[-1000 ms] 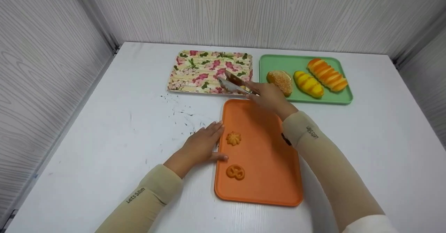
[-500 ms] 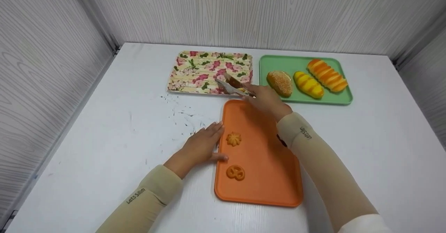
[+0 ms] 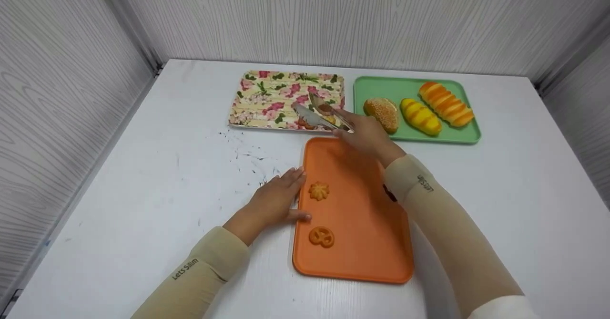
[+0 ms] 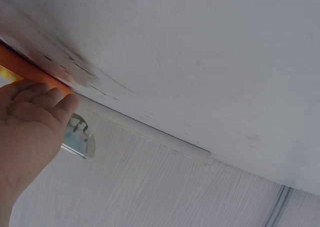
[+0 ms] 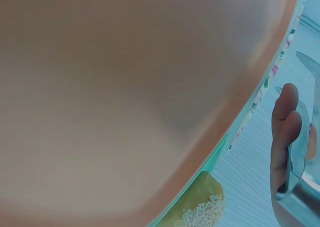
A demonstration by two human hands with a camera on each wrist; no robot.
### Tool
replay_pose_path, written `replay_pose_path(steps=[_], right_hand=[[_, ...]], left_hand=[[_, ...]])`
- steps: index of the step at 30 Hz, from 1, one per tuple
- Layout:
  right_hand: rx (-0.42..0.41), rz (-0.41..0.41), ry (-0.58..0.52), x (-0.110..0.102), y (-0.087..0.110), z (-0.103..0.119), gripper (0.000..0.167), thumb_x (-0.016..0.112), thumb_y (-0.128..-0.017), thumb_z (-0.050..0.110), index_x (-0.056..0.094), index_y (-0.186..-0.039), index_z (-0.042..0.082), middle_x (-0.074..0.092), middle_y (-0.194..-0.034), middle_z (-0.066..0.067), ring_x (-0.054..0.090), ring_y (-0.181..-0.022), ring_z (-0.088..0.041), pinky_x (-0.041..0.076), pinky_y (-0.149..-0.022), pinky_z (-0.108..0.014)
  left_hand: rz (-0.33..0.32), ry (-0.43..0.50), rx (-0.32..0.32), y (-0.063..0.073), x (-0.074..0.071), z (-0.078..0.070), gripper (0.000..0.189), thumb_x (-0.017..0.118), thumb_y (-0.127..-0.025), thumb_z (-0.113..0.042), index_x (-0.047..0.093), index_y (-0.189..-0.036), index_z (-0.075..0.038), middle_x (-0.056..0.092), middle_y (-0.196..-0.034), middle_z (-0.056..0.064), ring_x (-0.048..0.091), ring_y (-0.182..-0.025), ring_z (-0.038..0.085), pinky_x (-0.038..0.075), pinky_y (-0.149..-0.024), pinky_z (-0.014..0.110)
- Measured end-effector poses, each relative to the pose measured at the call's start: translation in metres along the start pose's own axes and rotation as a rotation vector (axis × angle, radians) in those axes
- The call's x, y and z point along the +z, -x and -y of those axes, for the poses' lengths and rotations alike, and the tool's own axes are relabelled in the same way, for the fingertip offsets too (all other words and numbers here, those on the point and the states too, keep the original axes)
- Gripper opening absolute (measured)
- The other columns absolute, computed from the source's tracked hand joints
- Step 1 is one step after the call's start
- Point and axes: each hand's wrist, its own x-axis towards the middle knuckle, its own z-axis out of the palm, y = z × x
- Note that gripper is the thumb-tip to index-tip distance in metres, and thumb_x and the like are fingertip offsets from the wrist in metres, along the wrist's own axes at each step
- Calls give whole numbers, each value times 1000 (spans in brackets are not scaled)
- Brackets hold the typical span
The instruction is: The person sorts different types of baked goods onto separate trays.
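My right hand [image 3: 367,135] grips metal tongs [image 5: 299,152] whose arms stand apart, low over the near right corner of the floral tray [image 3: 267,95]. A small golden cookie [image 3: 330,118] shows between the tong tips, partly hidden by them. My left hand [image 3: 274,200] rests at the left edge of the orange tray [image 3: 362,242], fingers extended along its side and thumb over the rim. On that tray lie a flower-shaped cookie [image 3: 319,191] and a pretzel-shaped cookie [image 3: 321,237]. In the left wrist view the left hand's fingers touch the orange rim [image 4: 30,72].
A green tray [image 3: 376,87] stands at the back right with a sesame bun [image 3: 382,114], a yellow loaf [image 3: 421,117] and an orange striped loaf [image 3: 446,104]. Dark marks streak the white table [image 3: 190,176] left of the orange tray. Wood-grain panels [image 3: 333,18] enclose the back and sides.
The right hand shifts slightly left and back again. The tong tips spread wider apart, and more of the golden cookie shows between them. The left hand and the trays stay in place.
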Motion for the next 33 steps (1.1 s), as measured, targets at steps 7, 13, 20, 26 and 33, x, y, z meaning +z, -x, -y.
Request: replay_pose_path(steps=[7, 13, 20, 26, 33], right_hand=[[27, 6, -49, -5, 10, -1, 65, 58, -92, 46, 32, -149, 26, 48, -141, -11, 47, -125, -29, 40, -99, -46], [13, 21, -59, -5, 23, 1, 66, 58, -92, 47, 32, -149, 27, 56, -131, -13, 58, -101, -26, 45, -86, -40], [-40, 60, -45, -7, 39, 2, 66, 56, -92, 49, 33, -149, 27, 58, -129, -11, 60, -96, -20, 46, -82, -40], [-132, 91, -60, -9, 57, -2, 61, 56, -94, 44, 33, -149, 29, 64, -121, -5, 65, -83, -19, 51, -71, -39], [-185, 96, -23, -11, 73, -10, 60, 58, -94, 42, 35, -148, 31, 67, -105, -1, 60, -66, -11, 46, -60, -34]], left_hand=[[1, 12, -4, 0, 0, 1, 101, 63, -78, -63, 25, -151, -4, 19, -156, 9, 14, -143, 24, 20, -113, 42], [3, 19, -3, 0, 1, 1, 100, 62, -79, -63, 25, -150, -3, 19, -156, 10, 15, -143, 24, 20, -113, 42], [2, 12, 0, 1, 1, 1, 100, 61, -79, -63, 24, -151, -3, 18, -157, 10, 15, -143, 25, 20, -113, 42], [6, 7, 2, -1, 1, 1, 101, 61, -78, -64, 24, -151, -4, 19, -156, 10, 14, -143, 25, 20, -113, 42], [15, 0, 1, -2, 1, 2, 101, 60, -79, -64, 23, -151, -4, 19, -156, 10, 13, -143, 24, 19, -113, 41]])
